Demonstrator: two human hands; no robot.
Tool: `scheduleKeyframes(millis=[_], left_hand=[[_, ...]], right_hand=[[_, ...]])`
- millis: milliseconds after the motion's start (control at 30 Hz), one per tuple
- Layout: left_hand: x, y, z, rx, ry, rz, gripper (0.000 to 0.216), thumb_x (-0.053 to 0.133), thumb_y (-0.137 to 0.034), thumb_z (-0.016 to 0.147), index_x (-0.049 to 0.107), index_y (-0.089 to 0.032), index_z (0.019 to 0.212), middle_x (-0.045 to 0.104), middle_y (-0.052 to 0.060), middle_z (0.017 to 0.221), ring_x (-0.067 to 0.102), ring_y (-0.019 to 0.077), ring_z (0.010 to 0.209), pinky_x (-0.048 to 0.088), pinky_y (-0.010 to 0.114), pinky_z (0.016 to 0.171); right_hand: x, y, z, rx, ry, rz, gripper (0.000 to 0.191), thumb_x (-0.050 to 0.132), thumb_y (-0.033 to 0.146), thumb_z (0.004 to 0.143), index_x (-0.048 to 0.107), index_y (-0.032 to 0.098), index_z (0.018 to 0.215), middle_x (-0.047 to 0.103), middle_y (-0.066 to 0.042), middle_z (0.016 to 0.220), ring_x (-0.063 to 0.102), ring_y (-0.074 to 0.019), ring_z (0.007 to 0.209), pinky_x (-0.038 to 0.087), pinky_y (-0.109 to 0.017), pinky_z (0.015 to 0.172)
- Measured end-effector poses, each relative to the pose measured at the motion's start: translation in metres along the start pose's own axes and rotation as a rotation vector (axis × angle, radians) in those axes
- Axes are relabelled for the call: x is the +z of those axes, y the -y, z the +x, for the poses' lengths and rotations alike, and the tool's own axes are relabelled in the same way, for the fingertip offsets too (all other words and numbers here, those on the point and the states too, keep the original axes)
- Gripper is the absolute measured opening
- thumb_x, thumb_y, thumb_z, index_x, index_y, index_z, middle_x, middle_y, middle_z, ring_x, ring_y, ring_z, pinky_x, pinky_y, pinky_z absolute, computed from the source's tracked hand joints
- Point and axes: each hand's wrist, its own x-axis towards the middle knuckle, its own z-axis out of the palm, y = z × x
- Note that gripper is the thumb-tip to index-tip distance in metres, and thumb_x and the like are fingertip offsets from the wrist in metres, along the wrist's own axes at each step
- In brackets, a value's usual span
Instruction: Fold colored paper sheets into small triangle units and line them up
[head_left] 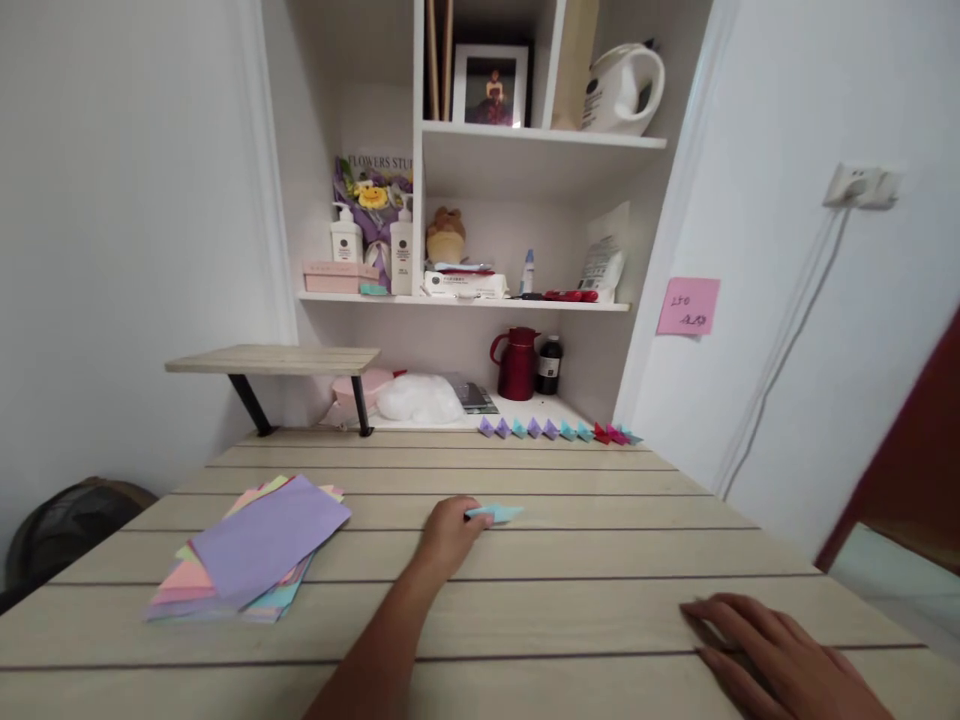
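Observation:
In the middle of the wooden table (585,620), my left hand (452,530) pinches a folded light-blue paper boat (505,514) between thumb and fingers. The boat points to the right, low over the planks; I cannot tell whether it touches them. My right hand (780,650) rests at the near right of the table, holding nothing, with its fingers stretched and slightly apart. Left of my left arm lies a loose stack of coloured paper sheets (270,540), a purple one on top. Several small folded paper boats (551,429) stand in a row along the far edge.
A small raised wooden shelf (274,360) on black legs stands at the far left. Behind the table, a white shelf unit (525,150) holds a red jug (517,363), a dark bottle (550,365) and other items. A pink note (688,306) sticks to the right wall.

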Motion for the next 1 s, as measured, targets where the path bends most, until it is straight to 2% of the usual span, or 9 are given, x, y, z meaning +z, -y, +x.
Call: scheduleKeyframes(millis=[67,133,167,267,367,467,600,767,1000], left_hand=[[0.001,-0.001,0.001,-0.01,-0.013,0.011,0.02,0.056,-0.03,0.077,0.064,-0.017,0.064,0.058,-0.001,0.062,0.051,0.0148,0.064,0.031,0.023,0.057],[0.003,-0.001,0.001,-0.016,-0.023,0.021,0.011,0.058,-0.024,0.074,0.066,-0.017,0.069,0.06,0.0,0.068,0.053,0.0148,0.066,0.034,0.023,0.06],[0.004,-0.001,0.001,-0.015,-0.024,0.024,0.007,0.061,-0.021,0.071,0.067,-0.018,0.075,0.062,0.0,0.074,0.054,0.0146,0.069,0.036,0.022,0.062],[0.009,0.0,0.001,-0.008,-0.028,0.026,0.03,0.066,-0.015,0.064,0.066,-0.02,0.094,0.062,0.0,0.087,0.053,0.0128,0.067,0.041,0.023,0.064],[0.01,0.001,0.0,-0.031,0.02,0.02,0.041,0.065,-0.015,0.065,0.062,-0.021,0.106,0.059,-0.002,0.084,0.05,0.0114,0.061,0.041,0.024,0.062],[0.007,0.0,0.001,-0.074,0.063,-0.035,0.051,0.063,-0.012,0.064,0.058,-0.023,0.113,0.057,-0.004,0.079,0.049,0.0105,0.059,0.041,0.023,0.061],[0.002,-0.006,0.0,-0.107,0.093,-0.11,0.039,0.06,-0.017,0.071,0.06,-0.022,0.11,0.058,-0.004,0.074,0.05,0.0112,0.06,0.041,0.023,0.062],[-0.001,-0.018,-0.003,-0.055,0.084,0.012,0.011,0.06,-0.026,0.076,0.068,-0.021,0.08,0.061,0.001,0.075,0.055,0.0149,0.069,0.041,0.027,0.066],[0.004,-0.021,0.0,-0.04,0.067,0.172,0.015,0.054,-0.022,0.078,0.066,-0.02,0.069,0.061,0.002,0.07,0.054,0.0161,0.067,0.037,0.027,0.063]], right_hand=[[-0.008,0.027,0.034,-0.028,0.211,0.27,0.037,0.054,0.054,0.08,0.071,0.027,0.099,0.07,-0.008,0.103,0.064,-0.0282,0.096,0.052,-0.039,0.082],[-0.009,0.064,0.071,0.067,0.371,0.58,0.037,0.05,0.053,0.083,0.067,0.026,0.104,0.069,-0.005,0.087,0.065,-0.0227,0.078,0.052,-0.033,0.068],[-0.005,0.083,0.089,0.102,0.408,0.712,0.038,0.05,0.052,0.084,0.063,0.028,0.109,0.067,-0.004,0.088,0.064,-0.0199,0.074,0.05,-0.031,0.064],[0.022,0.135,0.132,0.049,0.461,0.899,0.038,0.061,0.046,0.078,0.059,0.028,0.111,0.062,-0.002,0.095,0.059,-0.0131,0.066,0.046,-0.026,0.059],[0.051,0.161,0.155,-0.022,0.428,0.964,0.037,0.058,0.05,0.08,0.059,0.023,0.106,0.058,0.0,0.085,0.053,-0.0113,0.061,0.046,-0.026,0.059],[0.061,0.158,0.159,-0.034,0.413,1.039,0.038,0.049,0.055,0.085,0.061,0.02,0.096,0.056,0.001,0.079,0.053,-0.0134,0.067,0.047,-0.026,0.061],[0.043,0.133,0.151,0.02,0.355,0.915,0.045,0.041,0.056,0.09,0.064,0.019,0.099,0.057,-0.001,0.07,0.054,-0.0153,0.065,0.044,-0.027,0.061],[0.024,0.118,0.151,-0.104,0.475,0.818,0.045,0.064,0.047,0.078,0.059,0.025,0.117,0.061,-0.004,0.109,0.056,-0.0155,0.079,0.046,-0.027,0.069],[0.029,0.135,0.142,-0.203,0.369,0.626,0.033,0.064,0.034,0.078,0.062,0.023,0.109,0.066,-0.003,0.093,0.057,-0.0158,0.072,0.045,-0.027,0.065]])
